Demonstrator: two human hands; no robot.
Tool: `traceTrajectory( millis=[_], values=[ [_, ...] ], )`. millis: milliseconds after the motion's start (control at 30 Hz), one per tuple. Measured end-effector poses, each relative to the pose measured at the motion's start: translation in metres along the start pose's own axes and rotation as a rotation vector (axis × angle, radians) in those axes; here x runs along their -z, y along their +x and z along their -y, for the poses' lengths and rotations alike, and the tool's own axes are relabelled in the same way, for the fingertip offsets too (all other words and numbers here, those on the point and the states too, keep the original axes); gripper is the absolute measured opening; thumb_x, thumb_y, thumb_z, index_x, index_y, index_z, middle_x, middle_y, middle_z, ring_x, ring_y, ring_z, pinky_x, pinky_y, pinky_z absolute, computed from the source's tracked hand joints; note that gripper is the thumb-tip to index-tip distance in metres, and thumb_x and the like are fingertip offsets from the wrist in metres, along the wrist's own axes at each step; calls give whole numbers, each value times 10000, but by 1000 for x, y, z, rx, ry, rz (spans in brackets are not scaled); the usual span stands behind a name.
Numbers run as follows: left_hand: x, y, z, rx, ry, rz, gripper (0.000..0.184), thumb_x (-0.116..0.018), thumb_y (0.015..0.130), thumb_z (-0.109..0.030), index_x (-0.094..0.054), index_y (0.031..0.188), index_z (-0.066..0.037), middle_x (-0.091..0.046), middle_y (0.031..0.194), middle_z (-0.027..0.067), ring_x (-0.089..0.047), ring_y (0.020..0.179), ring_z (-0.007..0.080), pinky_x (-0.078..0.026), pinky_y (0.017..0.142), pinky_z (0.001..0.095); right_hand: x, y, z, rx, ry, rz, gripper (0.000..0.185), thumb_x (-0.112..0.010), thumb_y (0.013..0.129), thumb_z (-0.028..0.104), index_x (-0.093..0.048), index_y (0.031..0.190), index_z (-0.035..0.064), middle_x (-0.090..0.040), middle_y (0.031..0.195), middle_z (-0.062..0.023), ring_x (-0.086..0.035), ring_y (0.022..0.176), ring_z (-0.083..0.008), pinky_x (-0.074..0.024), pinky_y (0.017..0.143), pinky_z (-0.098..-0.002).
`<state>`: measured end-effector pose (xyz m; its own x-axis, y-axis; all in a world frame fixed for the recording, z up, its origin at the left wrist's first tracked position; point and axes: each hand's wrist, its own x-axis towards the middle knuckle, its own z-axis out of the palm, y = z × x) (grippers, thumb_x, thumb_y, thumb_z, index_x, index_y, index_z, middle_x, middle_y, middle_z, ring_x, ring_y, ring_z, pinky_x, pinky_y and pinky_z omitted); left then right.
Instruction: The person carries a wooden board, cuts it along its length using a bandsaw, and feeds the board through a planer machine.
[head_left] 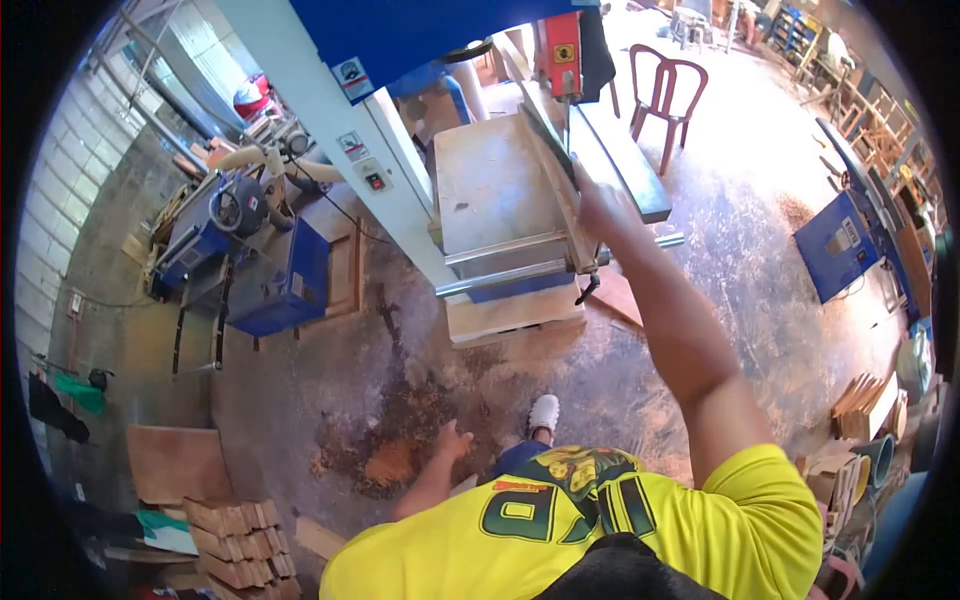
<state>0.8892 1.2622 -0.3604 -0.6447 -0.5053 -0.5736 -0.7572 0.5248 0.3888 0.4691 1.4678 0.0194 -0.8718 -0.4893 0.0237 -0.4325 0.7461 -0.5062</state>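
My right arm reaches forward to the bandsaw table, and my right hand [597, 198] is beside the fence [560, 175] and a dark flat piece standing along it. The hand is blurred and its fingers cannot be made out. Above it hangs the red blade guard [563, 57] with the thin blade below. My left hand [453, 440] hangs low over the floor at the lower middle, its fingers partly spread and nothing in it. The saw's table [485, 185] is to the left of the fence, with metal rails [510, 278] along its near edge.
A dark red chair [668, 95] stands beyond the saw. Blue machines stand at the left [280, 275] and right [838, 245]. Stacked wood blocks [240, 545] lie at the lower left. More boards [862, 405] are at the right. Sawdust [392, 462] covers part of the floor.
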Motion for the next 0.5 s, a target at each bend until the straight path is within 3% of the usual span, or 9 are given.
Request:
traceTrajectory(
  millis=[67, 133, 200, 333, 433, 500],
  values=[
    [14, -2, -3, 53, -12, 24, 726, -665, 796, -345, -384, 1383, -24, -437, 1362, 241, -434, 1259, 364, -356, 1053, 416, 7, -80, 27, -102, -42, 145, 601, -460, 835, -34, -343, 1402, 127, -594, 1031, -299, -588, 958, -440, -464, 754, -498],
    [9, 9, 5, 27, 23, -3, 712, -670, 796, -350, -402, 1375, -34, -448, 1347, 253, -440, 1256, 361, -368, 1043, 412, -33, -155, -5, 314, 99, -153, 568, -461, 868, 0, -347, 1405, 144, -618, 901, -271, -615, 823, -444, -473, 691, -507],
    [8, 18, -5, -23, -5, -30, 696, -674, 794, -347, -418, 1365, -42, -455, 1343, 248, -441, 1256, 360, -375, 1037, 409, -41, -216, -29, 399, 182, -18, 640, -500, 865, 60, -270, 1447, 191, -627, 857, -246, -610, 729, -422, -479, 632, -502],
    [9, 12, -60, -149, -54, -127, 643, -672, 792, -342, -468, 1323, -44, -512, 1291, 234, -478, 1223, 350, -394, 1015, 405, -58, -309, -95, 217, 144, 221, 565, -553, 863, 112, -368, 1397, 135, -626, 884, -234, -609, 742, -423, -488, 651, -470],
    [-2, 14, -94, -204, -204, -176, 582, -635, 804, -357, -519, 1268, -26, -567, 1212, 235, -539, 1140, 359, -426, 965, 417, -85, -359, -156, 125, 226, 180, 503, -585, 850, 132, -448, 1333, 118, -625, 875, -234, -608, 742, -428, -490, 650, -463],
    [4, 45, -110, -327, -284, -333, 535, -649, 809, -324, -551, 1224, 0, -577, 1208, 230, -582, 1083, 335, -444, 923, 418, -105, -388, -192, 111, 244, 159, 457, -594, 847, 136, -478, 1288, 107, -624, 865, -233, -607, 752, -427, -486, 654, -462]
  ],
)
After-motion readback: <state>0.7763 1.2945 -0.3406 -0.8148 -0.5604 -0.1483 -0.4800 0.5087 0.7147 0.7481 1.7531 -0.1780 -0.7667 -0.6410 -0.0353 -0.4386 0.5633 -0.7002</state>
